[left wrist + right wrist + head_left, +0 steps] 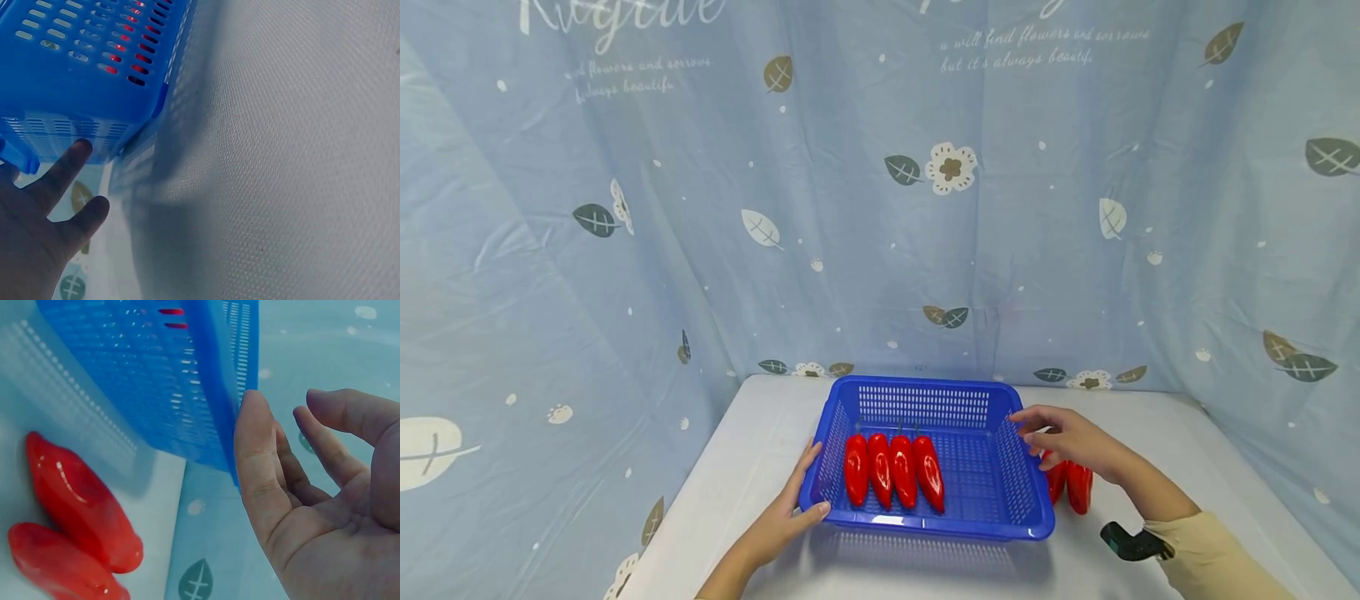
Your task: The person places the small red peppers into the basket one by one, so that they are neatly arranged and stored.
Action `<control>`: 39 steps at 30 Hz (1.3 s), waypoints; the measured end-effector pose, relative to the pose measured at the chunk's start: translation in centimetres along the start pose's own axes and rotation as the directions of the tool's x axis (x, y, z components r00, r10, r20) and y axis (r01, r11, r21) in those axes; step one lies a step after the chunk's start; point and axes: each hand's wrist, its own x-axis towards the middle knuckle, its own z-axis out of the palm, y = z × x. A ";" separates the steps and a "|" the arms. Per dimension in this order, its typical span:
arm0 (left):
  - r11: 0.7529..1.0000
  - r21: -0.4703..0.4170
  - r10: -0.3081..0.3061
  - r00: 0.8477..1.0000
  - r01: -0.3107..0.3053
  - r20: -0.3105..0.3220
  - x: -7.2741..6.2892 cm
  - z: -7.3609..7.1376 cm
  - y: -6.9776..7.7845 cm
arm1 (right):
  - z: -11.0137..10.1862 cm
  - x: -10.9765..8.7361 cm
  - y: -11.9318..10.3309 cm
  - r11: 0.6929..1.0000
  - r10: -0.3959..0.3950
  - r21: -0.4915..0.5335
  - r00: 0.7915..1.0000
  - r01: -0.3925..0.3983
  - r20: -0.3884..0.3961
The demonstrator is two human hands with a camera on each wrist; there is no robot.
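Several glossy red peppers [902,473] lie side by side in the left half of a blue plastic basket [940,528]. My left hand [778,518] is at the basket's near left corner, thumb by the front rim and fingers along the left side. In the left wrist view its fingers are spread, one fingertip against the slotted wall. Beside the right rim is my right hand [1071,437], fingers loosely bent and nothing in them. Two more red peppers [1079,487] lie outside the basket, below that hand; the right wrist view shows these peppers [81,500] whole or nearly so.
The basket stands on a white table [767,408]. Blue curtain fabric [850,317] with leaf and flower prints hangs behind the table and along both sides. A dark strap-like device [1131,542] sits at my right wrist, by the beige sleeve [1210,550].
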 end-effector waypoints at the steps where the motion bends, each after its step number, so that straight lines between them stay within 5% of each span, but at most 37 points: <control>1: 1.000 0.005 -0.002 1.000 0.002 -0.001 0.0 0.0 0.0 | -0.1 -0.1 0.1 1.000 0.003 -0.003 1.000 -0.003 -0.005; 28: 1.000 0.006 -0.022 1.000 0.022 -0.001 0.2 -0.1 -0.3 | -2.4 -2.4 4.3 0.994 0.106 0.018 0.988 -0.104 -0.114; 39: 1.000 0.000 -0.024 1.000 0.024 -0.003 0.1 -0.1 -0.4 | -3.1 -2.7 7.2 0.983 0.161 -0.052 0.959 -0.177 -0.234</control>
